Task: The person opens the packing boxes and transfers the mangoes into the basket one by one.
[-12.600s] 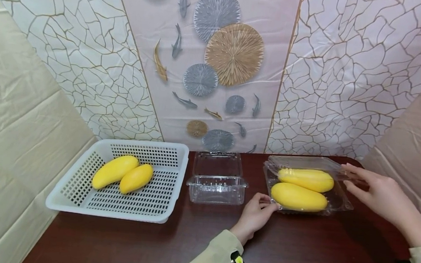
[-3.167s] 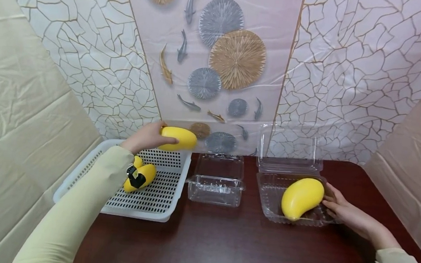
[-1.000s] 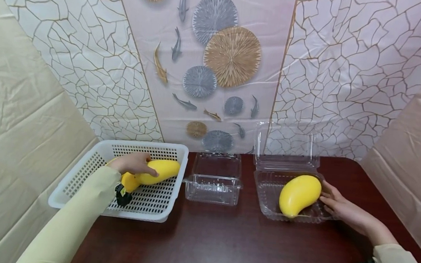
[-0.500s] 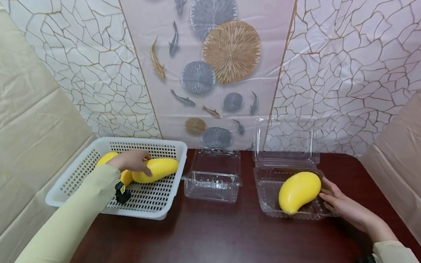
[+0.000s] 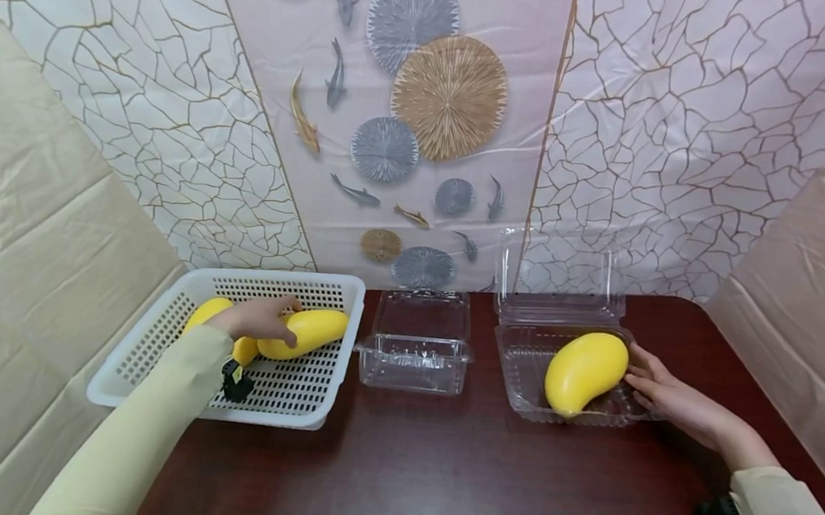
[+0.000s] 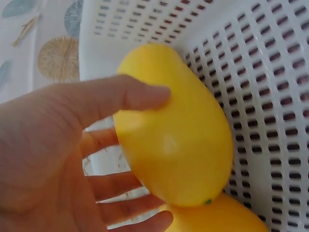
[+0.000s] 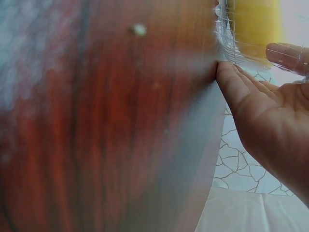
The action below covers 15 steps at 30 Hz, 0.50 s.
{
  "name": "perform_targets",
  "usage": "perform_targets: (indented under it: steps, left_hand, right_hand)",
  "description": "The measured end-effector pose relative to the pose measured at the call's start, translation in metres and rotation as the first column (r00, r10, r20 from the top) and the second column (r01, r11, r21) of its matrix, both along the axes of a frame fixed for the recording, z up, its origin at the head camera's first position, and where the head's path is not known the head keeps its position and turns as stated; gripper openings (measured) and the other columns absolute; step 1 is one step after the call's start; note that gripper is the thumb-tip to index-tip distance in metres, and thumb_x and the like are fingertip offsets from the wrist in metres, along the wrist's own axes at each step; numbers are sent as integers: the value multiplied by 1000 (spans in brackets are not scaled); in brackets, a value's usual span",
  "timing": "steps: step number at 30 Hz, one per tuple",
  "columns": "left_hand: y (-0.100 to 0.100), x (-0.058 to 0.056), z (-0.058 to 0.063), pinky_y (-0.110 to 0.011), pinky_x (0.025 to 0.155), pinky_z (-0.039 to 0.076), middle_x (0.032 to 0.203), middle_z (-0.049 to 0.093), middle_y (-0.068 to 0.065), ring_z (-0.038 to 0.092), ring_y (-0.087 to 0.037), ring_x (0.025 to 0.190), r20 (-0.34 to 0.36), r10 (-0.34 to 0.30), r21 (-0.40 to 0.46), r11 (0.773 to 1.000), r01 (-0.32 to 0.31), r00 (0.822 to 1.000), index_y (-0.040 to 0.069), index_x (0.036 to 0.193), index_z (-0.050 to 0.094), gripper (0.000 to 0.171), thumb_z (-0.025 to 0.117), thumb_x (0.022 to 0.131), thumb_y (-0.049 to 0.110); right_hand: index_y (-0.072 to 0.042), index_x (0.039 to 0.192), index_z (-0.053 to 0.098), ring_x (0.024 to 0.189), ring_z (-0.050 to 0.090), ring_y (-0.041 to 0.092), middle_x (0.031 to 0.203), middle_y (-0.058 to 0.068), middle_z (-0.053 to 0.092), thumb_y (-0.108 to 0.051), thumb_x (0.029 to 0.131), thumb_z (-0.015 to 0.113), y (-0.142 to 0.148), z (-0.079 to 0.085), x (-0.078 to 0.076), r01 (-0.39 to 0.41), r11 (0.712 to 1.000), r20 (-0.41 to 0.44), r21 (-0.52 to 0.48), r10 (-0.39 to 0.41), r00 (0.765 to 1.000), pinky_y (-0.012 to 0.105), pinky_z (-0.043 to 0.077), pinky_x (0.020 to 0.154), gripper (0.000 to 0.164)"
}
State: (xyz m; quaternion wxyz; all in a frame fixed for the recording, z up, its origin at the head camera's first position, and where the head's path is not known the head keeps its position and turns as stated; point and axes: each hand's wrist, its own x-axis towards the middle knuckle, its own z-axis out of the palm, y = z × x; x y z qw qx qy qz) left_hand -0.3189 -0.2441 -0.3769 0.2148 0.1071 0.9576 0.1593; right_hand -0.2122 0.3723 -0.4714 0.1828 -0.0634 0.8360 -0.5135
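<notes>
Inside the white perforated basket (image 5: 258,418), my left hand (image 5: 254,319) holds a yellow mango (image 5: 317,333). In the left wrist view its thumb lies over the mango (image 6: 178,145), while the fingers reach round the far side, tips partly hidden. Two more mangoes lie in the basket, partly covered by that hand; one is a mango (image 5: 207,311) at the left. On the right, a clear plastic clamshell (image 5: 516,373) stands with its lid up, one mango (image 5: 586,372) inside. My right hand (image 5: 676,402) grips the clamshell's right side wall.
Between basket and clamshell stands a smaller clear plastic box (image 5: 413,370), its lid raised at the back. All rest on a dark red-brown table (image 5: 422,479). A patterned cloth backdrop (image 5: 409,126) rises close behind, with beige cloth walls at both sides.
The clamshell, earlier holding two mangoes under a partly lowered lid, now has its lid up and one mango. My left hand has lowered a mango into the basket; over the last second, little moves.
</notes>
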Motion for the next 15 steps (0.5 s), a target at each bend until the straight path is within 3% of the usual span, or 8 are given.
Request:
perform_targets:
  steps: [5, 12, 15]
  left_hand:
    - [-5, 2, -2, -61, 101, 43, 147, 45, -28, 50, -42, 126, 33, -11, -5, 1000, 12, 999, 5, 153, 37, 80, 76, 88, 32]
    - [-3, 6, 1, -61, 104, 41, 154, 37, -28, 42, -45, 135, 65, 11, -103, 995, -4, 998, 4, 159, 24, 98, 79, 86, 38]
    - [-1, 6, 3, -61, 104, 41, 153, 37, -28, 43, -45, 135, 68, -13, -127, 992, 22, 998, 3, 158, 25, 97, 78, 86, 42]
  right_hand:
    - [-2, 155, -22, 143, 8, 59, 159, 37, -10, -33, 111, 39, 1, 1, -1, 0, 1000, 1, -1, 0, 1000, 65, 24, 110, 82]
    - [-1, 156, -21, 143, 7, 58, 159, 36, -12, -32, 110, 40, 0, -2, 0, 5, 1000, 3, -12, -5, 1000, 66, 21, 110, 82]
    - [0, 156, -20, 144, 6, 58, 159, 35, -13, -32, 110, 40, 0, -1, 0, 7, 1000, 0, -18, -7, 1000, 66, 21, 110, 82]
